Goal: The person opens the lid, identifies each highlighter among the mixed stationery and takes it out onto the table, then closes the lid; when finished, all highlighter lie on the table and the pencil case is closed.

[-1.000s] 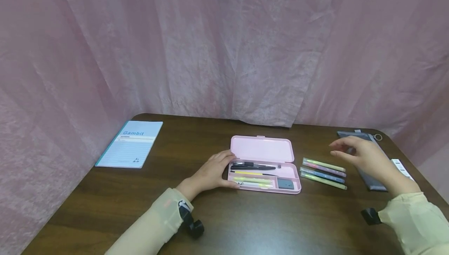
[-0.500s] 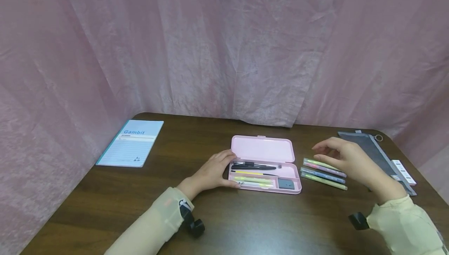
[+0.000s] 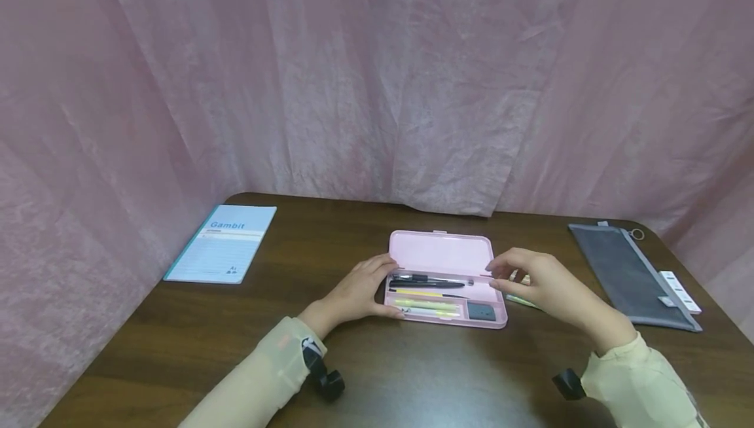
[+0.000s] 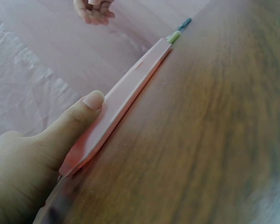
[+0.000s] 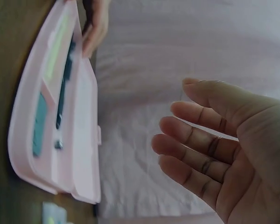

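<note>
A pink pencil case [image 3: 440, 250] lies with its lid raised in the middle of the table. My left hand [image 3: 358, 287] grips its left end; the left wrist view has the thumb [image 4: 79, 116] against the case's front side. Inside are black pens [image 3: 427, 283], a slim yellow-and-black one [image 3: 421, 292], yellow-green pens [image 3: 427, 305] and a grey-blue eraser [image 3: 481, 312]. Over the case's right end hovers my right hand [image 3: 550, 284], fingers loosely bent and holding nothing in the right wrist view. It mostly hides the markers [image 3: 521, 301] beside the case.
A grey zip pouch [image 3: 624, 274] lies at the right, with a white strip-shaped item [image 3: 680, 292] along its right edge. The light-blue notebook [image 3: 222, 243] is at the back left. Behind the table hangs a pink curtain [image 3: 377, 88].
My right hand has moved left from above the pouch, over the markers, to the pencil case's right end. The pouch is now uncovered. My left hand stays on the case.
</note>
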`<state>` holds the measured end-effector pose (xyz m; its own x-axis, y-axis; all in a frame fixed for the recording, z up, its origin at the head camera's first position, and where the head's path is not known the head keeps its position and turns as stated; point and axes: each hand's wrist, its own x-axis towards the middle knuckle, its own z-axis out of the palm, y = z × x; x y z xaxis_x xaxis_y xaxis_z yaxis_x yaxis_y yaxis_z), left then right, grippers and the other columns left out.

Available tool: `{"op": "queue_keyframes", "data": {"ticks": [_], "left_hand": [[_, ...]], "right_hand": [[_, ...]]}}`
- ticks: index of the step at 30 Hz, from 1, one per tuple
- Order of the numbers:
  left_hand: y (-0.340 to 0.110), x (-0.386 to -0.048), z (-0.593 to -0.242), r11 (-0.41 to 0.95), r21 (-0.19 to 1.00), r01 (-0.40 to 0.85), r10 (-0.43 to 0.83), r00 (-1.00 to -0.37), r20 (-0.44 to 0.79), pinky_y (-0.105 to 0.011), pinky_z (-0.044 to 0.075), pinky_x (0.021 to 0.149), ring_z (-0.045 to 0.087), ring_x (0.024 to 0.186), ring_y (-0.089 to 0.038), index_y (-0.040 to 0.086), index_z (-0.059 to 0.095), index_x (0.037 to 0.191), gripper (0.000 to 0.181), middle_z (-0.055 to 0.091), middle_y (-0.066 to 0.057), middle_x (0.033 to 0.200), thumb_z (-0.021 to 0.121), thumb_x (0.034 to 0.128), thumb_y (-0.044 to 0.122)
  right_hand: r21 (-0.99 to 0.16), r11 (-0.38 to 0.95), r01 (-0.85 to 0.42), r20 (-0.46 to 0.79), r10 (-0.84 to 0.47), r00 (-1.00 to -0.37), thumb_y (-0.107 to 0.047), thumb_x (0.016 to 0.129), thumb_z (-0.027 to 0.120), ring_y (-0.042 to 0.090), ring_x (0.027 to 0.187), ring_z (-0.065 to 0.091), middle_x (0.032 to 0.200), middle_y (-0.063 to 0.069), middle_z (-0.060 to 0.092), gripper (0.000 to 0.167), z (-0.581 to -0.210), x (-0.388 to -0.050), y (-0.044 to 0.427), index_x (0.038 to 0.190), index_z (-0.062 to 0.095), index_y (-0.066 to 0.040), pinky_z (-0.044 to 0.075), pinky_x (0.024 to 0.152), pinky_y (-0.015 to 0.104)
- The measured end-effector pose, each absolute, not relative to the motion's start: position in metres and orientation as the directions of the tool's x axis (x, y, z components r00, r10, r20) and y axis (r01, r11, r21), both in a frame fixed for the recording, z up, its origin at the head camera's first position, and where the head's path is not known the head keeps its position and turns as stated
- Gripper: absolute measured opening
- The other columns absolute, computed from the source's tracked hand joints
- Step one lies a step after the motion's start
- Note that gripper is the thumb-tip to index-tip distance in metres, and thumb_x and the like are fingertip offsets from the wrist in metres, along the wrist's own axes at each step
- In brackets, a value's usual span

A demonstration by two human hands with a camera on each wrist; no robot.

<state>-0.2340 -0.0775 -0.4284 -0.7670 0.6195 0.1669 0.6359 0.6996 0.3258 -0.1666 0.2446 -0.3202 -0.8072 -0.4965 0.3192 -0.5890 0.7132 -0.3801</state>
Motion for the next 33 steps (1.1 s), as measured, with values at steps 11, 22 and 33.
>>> {"op": "queue_keyframes", "data": {"ticks": [11, 22, 33], "left_hand": [[-0.076, -0.233, -0.428, 0.715, 0.347, 0.607, 0.603, -0.786, 0.135, -0.045, 0.029, 0.118, 0.034, 0.143, -0.025, 0.010, 0.044, 0.142, 0.095, 0.038, -0.008, 0.152, 0.073, 0.0703, 0.065], [-0.077, -0.234, -0.430, 0.717, 0.347, 0.604, 0.598, -0.790, 0.139, -0.045, 0.030, 0.118, 0.035, 0.142, -0.025, 0.010, 0.045, 0.142, 0.095, 0.040, -0.007, 0.152, 0.073, 0.0703, 0.065], [-0.076, -0.234, -0.430, 0.723, 0.333, 0.605, 0.596, -0.790, 0.140, -0.045, 0.030, 0.117, 0.035, 0.142, -0.026, 0.010, 0.044, 0.143, 0.096, 0.038, -0.008, 0.152, 0.073, 0.0699, 0.066]], "right_hand": [[-0.477, 0.670, -0.568, 0.179, -0.559, -0.810, -0.020, 0.087, 0.070, 0.002, 0.081, 0.060, 0.092, -0.002, 0.069, 0.018, -0.348, -0.168, 0.221, 0.100, 0.069, -0.009, 0.054, 0.068, 0.026], [-0.402, 0.663, -0.632, 0.160, -0.629, -0.761, -0.017, 0.085, 0.071, 0.009, 0.079, 0.062, 0.083, -0.009, 0.067, 0.010, -0.365, -0.172, 0.199, 0.093, 0.071, -0.011, 0.053, 0.073, 0.029], [-0.270, 0.704, -0.657, 0.183, -0.632, -0.753, -0.018, 0.080, 0.074, 0.002, 0.067, 0.053, 0.070, -0.013, 0.062, 0.007, -0.371, -0.173, 0.189, 0.084, 0.072, -0.013, 0.045, 0.065, 0.022]]}}
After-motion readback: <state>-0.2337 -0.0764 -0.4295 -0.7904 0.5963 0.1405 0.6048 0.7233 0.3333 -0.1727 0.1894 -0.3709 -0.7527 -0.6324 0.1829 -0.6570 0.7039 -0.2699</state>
